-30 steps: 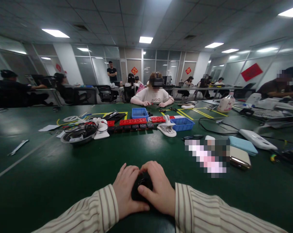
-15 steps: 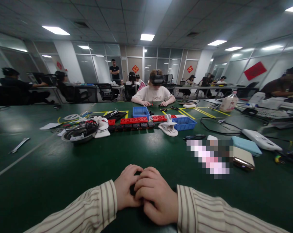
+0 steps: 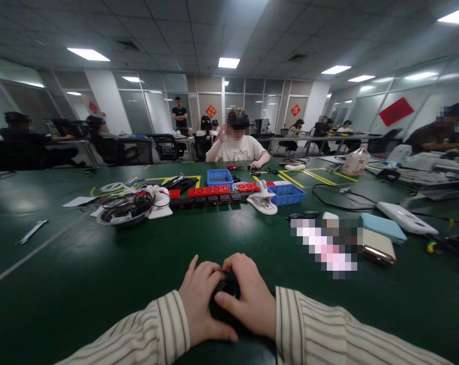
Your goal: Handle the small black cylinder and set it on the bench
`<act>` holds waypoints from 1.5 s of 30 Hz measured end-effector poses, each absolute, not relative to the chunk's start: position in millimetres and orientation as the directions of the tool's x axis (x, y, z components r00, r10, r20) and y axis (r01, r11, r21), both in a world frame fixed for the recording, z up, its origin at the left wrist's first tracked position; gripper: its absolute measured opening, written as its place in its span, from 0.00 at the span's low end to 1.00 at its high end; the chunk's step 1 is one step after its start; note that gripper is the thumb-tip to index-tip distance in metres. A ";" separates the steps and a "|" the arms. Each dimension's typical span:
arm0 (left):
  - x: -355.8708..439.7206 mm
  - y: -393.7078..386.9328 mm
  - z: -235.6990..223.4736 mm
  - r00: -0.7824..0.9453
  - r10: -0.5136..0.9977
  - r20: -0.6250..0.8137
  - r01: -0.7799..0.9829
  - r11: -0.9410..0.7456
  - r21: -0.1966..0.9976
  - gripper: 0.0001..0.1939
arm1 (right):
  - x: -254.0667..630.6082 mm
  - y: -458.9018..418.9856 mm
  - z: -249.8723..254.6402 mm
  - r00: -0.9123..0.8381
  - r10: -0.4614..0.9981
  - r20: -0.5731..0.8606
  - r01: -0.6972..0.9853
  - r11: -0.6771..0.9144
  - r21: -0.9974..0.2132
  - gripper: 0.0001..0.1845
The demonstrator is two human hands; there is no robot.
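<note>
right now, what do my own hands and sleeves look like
Your left hand and right hand are bare, with no gloves in sight. The left sleeve and right sleeve match: long, cream with brownish-grey stripes, each ending in a striped cuff. No cables or lettering show on them.

White clip (image 3: 263, 203) beside blue bin (image 3: 291, 197); black cables (image 3: 134, 204) in metal bowl (image 3: 127, 223).
</note>
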State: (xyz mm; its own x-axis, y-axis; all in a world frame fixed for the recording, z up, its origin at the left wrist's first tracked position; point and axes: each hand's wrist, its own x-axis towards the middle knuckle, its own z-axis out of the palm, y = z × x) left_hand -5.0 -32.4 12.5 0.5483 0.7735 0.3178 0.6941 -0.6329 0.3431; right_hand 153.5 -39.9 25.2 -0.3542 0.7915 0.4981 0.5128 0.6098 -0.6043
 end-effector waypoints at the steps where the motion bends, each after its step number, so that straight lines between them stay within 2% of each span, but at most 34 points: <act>1: -4.0 -33.1 13.7 0.548 0.774 0.317 0.696 -0.632 0.341 0.32 | 152.8 -39.7 24.8 -0.364 0.793 0.488 0.533 0.607 -0.589 0.23; 4: -3.6 -31.6 15.9 0.546 0.781 0.304 0.697 -0.625 0.353 0.24 | 151.9 -40.1 26.3 -0.429 0.763 0.483 0.551 0.645 -0.530 0.21; 9: -9.8 -19.3 12.3 0.636 0.737 0.228 0.605 -0.660 0.446 0.21 | 153.3 -42.1 34.2 -0.530 0.643 0.554 0.423 0.766 -0.484 0.08; 12: -12.7 -12.7 9.3 0.702 0.678 0.220 0.529 -0.702 0.476 0.17 | 154.2 -43.9 37.6 -0.609 0.518 0.601 0.311 0.853 -0.420 0.10; 17: -13.6 -12.8 8.1 0.666 0.699 0.259 0.538 -0.691 0.483 0.31 | 154.7 -45.4 35.4 -0.661 0.373 0.651 0.209 0.925 -0.318 0.12; 20: -11.9 -17.7 9.3 0.669 0.697 0.256 0.586 -0.708 0.394 0.34 | 155.2 -46.1 34.2 -0.613 0.429 0.664 0.242 0.901 -0.359 0.15; 25: -7.5 -28.7 12.4 0.589 0.749 0.304 0.670 -0.662 0.336 0.43 | 154.7 -47.1 32.6 -0.461 0.660 0.593 0.417 0.751 -0.512 0.20; 26: -7.2 -30.2 12.8 0.572 0.758 0.312 0.682 -0.652 0.333 0.42 | 154.0 -46.8 31.6 -0.429 0.694 0.578 0.455 0.719 -0.525 0.22; 28: -7.6 -31.4 12.8 0.561 0.765 0.316 0.688 -0.643 0.336 0.33 | 152.4 -45.8 29.3 -0.407 0.724 0.558 0.514 0.686 -0.515 0.25; 31: -9.8 -28.6 12.0 0.590 0.748 0.305 0.652 -0.664 0.367 0.21 | 150.6 -43.7 27.0 -0.448 0.718 0.533 0.549 0.691 -0.469 0.23; 37: -12.2 -18.2 11.4 0.662 0.712 0.235 0.554 -0.676 0.487 0.18 | 152.6 -42.5 29.0 -0.543 0.656 0.524 0.448 0.754 -0.480 0.09; 41: -12.1 -16.4 12.4 0.705 0.677 0.210 0.498 -0.684 0.534 0.15 | 153.7 -44.0 33.9 -0.608 0.549 0.574 0.302 0.828 -0.472 0.09; 43: -11.6 -18.0 12.8 0.706 0.679 0.205 0.512 -0.688 0.515 0.19 | 153.5 -45.0 36.8 -0.635 0.487 0.599 0.236 0.861 -0.450 0.13; 45: -10.8 -20.7 13.7 0.688 0.694 0.213 0.549 -0.689 0.473 0.28 | 153.3 -46.1 38.9 -0.639 0.470 0.609 0.208 0.868 -0.451 0.14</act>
State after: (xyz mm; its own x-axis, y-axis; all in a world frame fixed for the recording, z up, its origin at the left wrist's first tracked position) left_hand -10.8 -20.7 13.7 0.6881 0.6937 0.2127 0.5487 -0.6893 0.4730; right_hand 153.3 -46.1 38.9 -0.6394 0.4697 0.6088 0.2083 0.8679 -0.4509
